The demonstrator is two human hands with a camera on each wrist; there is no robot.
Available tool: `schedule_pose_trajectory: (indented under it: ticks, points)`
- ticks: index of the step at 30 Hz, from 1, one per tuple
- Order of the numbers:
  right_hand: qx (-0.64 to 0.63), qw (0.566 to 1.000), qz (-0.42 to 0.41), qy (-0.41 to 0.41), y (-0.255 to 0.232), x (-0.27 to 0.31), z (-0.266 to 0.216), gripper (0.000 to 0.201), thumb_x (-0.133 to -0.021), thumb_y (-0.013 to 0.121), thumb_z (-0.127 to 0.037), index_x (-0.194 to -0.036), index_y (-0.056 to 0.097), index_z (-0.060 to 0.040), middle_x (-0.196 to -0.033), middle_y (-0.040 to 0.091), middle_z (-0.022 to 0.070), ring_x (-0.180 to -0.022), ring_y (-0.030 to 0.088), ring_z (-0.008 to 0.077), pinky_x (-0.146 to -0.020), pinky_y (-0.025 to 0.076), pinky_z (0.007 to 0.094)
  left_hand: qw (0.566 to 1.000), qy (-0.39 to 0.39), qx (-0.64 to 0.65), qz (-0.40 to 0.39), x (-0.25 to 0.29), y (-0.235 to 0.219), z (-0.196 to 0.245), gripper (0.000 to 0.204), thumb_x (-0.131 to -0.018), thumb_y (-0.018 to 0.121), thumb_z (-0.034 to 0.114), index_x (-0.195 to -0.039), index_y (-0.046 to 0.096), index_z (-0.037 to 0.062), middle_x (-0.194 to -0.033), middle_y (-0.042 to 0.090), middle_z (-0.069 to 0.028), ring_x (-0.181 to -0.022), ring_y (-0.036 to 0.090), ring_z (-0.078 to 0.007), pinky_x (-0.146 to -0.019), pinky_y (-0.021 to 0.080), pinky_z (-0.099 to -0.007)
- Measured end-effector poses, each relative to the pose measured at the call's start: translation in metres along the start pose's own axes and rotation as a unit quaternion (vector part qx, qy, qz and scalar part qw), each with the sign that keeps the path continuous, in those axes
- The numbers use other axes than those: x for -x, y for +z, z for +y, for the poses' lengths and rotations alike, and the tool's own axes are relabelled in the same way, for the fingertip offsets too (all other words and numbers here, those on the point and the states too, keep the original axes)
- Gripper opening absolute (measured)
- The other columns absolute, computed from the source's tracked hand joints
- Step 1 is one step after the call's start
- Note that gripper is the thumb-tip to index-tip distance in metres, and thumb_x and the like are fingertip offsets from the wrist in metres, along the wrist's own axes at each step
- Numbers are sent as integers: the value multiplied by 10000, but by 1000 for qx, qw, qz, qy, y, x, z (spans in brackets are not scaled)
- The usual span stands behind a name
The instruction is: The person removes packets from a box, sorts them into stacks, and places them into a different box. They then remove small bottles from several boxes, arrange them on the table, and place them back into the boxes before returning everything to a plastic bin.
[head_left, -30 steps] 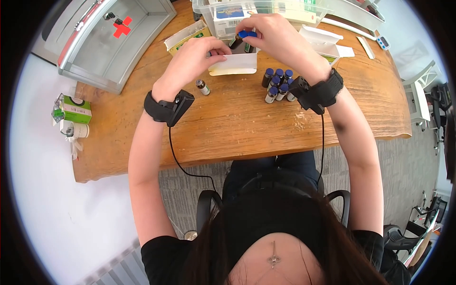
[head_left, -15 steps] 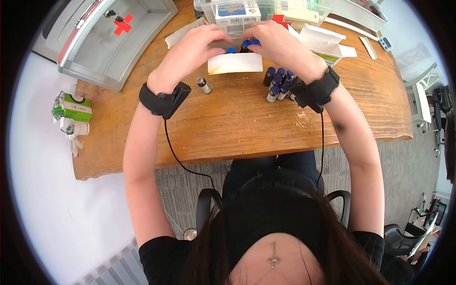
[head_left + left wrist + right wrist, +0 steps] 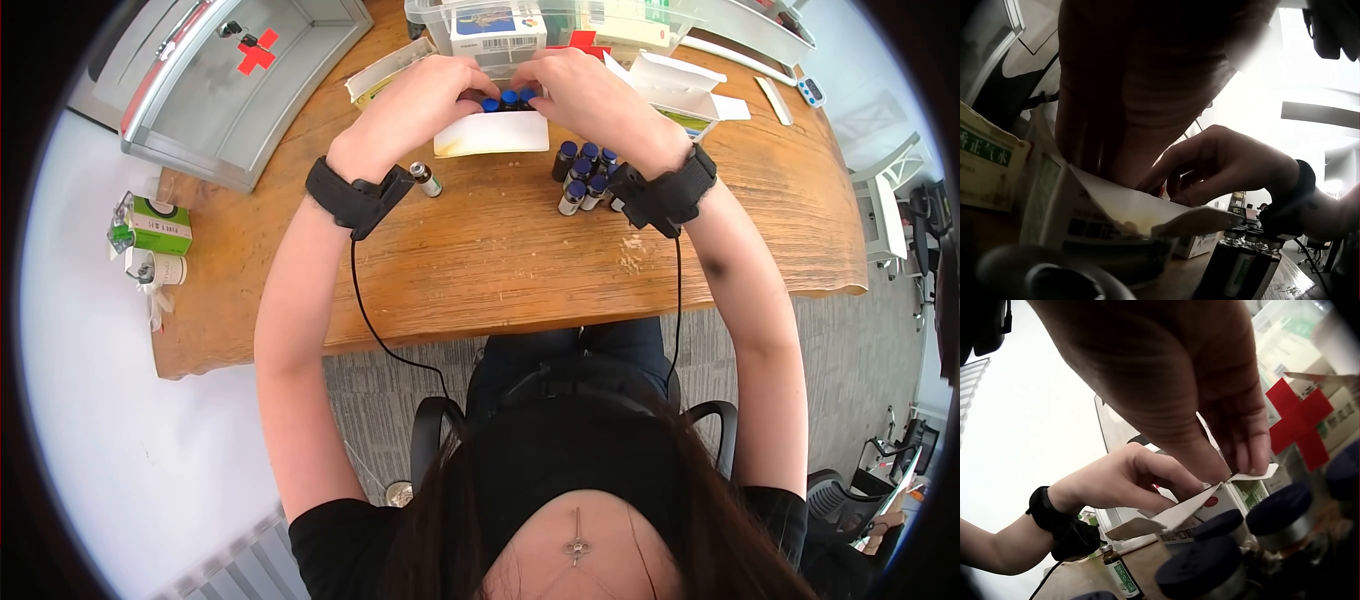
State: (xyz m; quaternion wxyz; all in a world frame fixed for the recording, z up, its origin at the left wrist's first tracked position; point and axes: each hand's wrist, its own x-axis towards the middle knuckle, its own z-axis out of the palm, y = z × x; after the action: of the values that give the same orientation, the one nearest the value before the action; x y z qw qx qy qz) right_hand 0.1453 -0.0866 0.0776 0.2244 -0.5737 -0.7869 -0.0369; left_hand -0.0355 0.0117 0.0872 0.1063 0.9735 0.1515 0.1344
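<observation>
An open white carton stands at the table's far middle, its front flap folded toward the person. Several dark blue-capped bottles stand inside it in a row. The left hand bends over the carton's left side, fingertips by the leftmost cap; whether it grips anything I cannot tell. The right hand comes in from the other side, thumb and forefinger around the rightmost bottle's cap. In the right wrist view, the right fingertips reach the carton's flap, their ends partly hidden. A lone small bottle stands below the left hand.
Several blue-capped bottles cluster under the right wrist. An opened carton is at the right and a yellow box at the left. Behind are a clear bin and a metal first-aid case. A green box stands far left.
The right hand has lowered two bottles into the carton, where blue caps now line up. The left hand left the carton's front flap, lifted, then came back in toward the caps.
</observation>
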Motion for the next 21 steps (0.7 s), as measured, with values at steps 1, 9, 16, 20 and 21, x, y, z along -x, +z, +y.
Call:
schedule_pose_trajectory:
  ticks: [1, 9, 16, 20, 21]
  points:
    - [-1, 1000, 6, -3, -2, 1, -1, 211, -764, 578, -2, -952, 672, -19, -888, 658, 153, -894, 633, 291, -793, 517, 383, 1000, 0, 0, 0, 0, 0, -1, 213, -773, 629, 36, -980, 674, 23, -926, 644, -113, -845, 618, -295, -762, 503, -344]
    - [-21, 1000, 15, -17, -17, 8, -5, 235, -761, 534, 16, -929, 693, -26, -855, 663, 151, -853, 644, 289, -774, 520, 375, 993, -31, 116, 0, -2, 1, -4, 269, -768, 638, 29, -1036, 668, 32, -892, 657, -125, -830, 629, -278, -755, 511, -348]
    - [-34, 998, -43, -21, -13, 12, 1, 271, -720, 539, 6, -928, 708, -36, -806, 666, 163, -801, 649, 292, -733, 517, 381, 998, -9, 55, -12, -1, 0, -3, 199, -777, 626, 24, -972, 664, 10, -899, 653, -129, -835, 632, -276, -742, 508, -356]
    - [-28, 998, -42, -28, -11, 12, 3, 295, -711, 535, 6, -946, 707, -44, -819, 665, 159, -811, 647, 294, -745, 517, 387, 997, -39, 59, 10, -1, 3, -3, 153, -786, 614, 30, -931, 662, 12, -893, 646, -129, -848, 616, -295, -741, 498, -368]
    - [-28, 998, -42, -27, -10, 12, 3, 295, -711, 535, 6, -946, 707, -44, -819, 665, 159, -811, 647, 294, -745, 517, 387, 999, -32, 26, 18, -2, 3, -3, 146, -790, 607, 29, -926, 661, 15, -889, 643, -131, -851, 611, -299, -739, 495, -375]
